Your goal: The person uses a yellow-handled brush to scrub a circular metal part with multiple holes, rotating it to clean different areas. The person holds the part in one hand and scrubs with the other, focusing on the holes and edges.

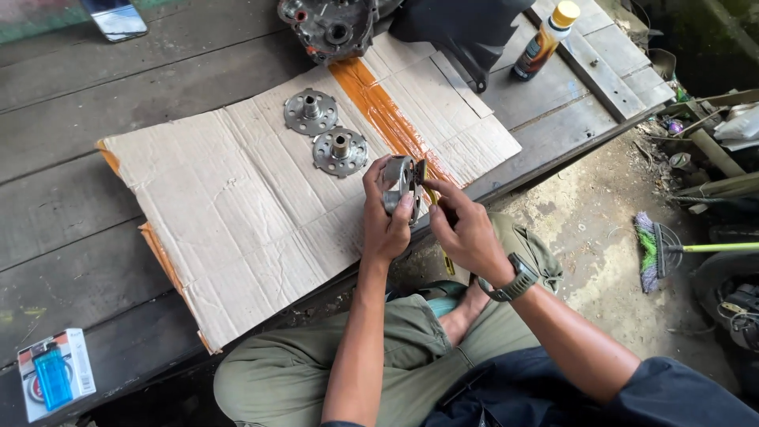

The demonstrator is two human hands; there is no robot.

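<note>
My left hand grips a round grey metal drum-shaped part and holds it on edge above the cardboard sheet. Against the part's rim, my right hand presses a thin yellow-handled tool; a watch sits on that wrist. Two round perforated metal discs with centre hubs lie flat on the cardboard to the upper left of my hands, one behind the other.
A dark engine casing rests at the cardboard's far edge. A yellow-capped bottle stands at the back right. A phone lies far left; a box with a blue lighter near left. A broom lies on the ground.
</note>
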